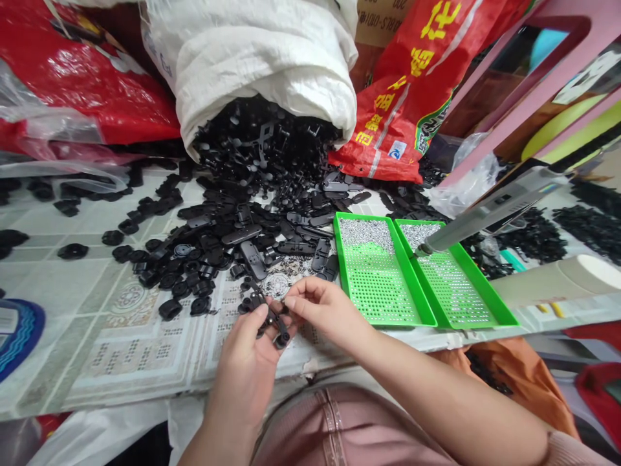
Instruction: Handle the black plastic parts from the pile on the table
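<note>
My left hand (247, 362) is closed around a black plastic part (272, 321) held just above the near edge of the table. My right hand (320, 307) meets it from the right, fingertips pinched on the same part. A big heap of black plastic parts (233, 226) spills from a white woven sack (272, 58) lying on its side at the back. Two green perforated trays (383, 272) holding many small silver screws sit to the right of my hands.
A grey electric screwdriver (490, 210) rests with its tip in the right green tray. Red printed bags (412, 84) stand behind it, more red plastic at the back left. A pale tube (557, 278) lies at the right. Tile-patterned tabletop (121, 323) shows at the left.
</note>
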`<state>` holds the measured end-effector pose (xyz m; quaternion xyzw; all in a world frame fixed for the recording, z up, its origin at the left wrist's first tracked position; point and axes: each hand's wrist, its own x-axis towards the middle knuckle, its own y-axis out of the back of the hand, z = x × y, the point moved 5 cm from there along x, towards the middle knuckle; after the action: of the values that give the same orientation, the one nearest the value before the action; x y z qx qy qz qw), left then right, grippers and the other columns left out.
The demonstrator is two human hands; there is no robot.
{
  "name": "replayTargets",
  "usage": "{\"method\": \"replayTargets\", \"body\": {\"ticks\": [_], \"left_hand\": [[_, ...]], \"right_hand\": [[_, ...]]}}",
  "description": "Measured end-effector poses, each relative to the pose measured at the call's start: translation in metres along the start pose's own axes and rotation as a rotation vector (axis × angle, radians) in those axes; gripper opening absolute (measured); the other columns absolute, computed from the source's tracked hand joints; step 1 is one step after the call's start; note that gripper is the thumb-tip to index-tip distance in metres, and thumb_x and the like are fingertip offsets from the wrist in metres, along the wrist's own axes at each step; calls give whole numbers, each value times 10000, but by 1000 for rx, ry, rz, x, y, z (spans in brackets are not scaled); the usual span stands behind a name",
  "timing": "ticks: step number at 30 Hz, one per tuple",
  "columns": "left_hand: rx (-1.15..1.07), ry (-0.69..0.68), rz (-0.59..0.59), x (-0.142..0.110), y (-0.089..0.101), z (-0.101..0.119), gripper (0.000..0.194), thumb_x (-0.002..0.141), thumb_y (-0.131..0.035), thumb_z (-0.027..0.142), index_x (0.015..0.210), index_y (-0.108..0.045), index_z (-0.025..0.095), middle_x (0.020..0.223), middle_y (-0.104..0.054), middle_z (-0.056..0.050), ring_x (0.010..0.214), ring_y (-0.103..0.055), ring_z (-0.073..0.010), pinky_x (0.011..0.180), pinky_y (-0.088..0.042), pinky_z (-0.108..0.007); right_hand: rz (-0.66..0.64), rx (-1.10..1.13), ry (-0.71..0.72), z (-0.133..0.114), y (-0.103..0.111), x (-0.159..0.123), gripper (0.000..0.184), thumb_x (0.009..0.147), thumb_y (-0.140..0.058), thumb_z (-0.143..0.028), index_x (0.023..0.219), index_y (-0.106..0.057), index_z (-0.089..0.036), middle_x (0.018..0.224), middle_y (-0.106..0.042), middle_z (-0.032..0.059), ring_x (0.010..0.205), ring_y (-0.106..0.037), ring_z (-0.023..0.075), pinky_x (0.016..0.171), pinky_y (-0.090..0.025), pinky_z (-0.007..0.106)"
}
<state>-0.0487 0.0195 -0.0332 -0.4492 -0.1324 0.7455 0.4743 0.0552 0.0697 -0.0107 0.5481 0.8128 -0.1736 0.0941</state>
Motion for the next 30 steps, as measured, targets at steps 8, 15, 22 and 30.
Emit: {"method": "replayTargets", "body": {"ticks": [8,15,22,30], "left_hand": [[49,-22,-8,-2,2,4,227,720,-655,119,946,-650,140,963,-662,-95,970,-593,-212,824,-508,-336],[82,-60,96,-1,7,3,153,732,-650,98,876,-631,145,905,-669,-77,827,-626,-173,792,-521,-347],[69,-58,154,-2,8,3,146,747,-614,54,868,-627,135,924,-665,-92,845,-621,-172,749,-538,-324],[48,-27,97,-3,3,3,176,744,-612,58,894,-643,143,1046,-648,-107,920,-610,-193,794,-534,-354]], "right_hand": [[-46,-211,-36,-7,-1,-2,107,746,-599,-224,693,-543,-150,598,-571,-11,552,-509,87,566,-397,219],[-19,-324,-55,-4,1,3,82,731,-607,-208,686,-577,-146,576,-551,-27,523,-466,76,520,-352,201],[-50,-298,-64,-3,2,7,99,728,-610,-223,683,-581,-141,565,-547,-29,497,-450,62,495,-337,190],[-59,-173,-150,-1,2,8,119,724,-609,-227,660,-555,-143,548,-553,-27,437,-404,42,436,-310,177]]}}
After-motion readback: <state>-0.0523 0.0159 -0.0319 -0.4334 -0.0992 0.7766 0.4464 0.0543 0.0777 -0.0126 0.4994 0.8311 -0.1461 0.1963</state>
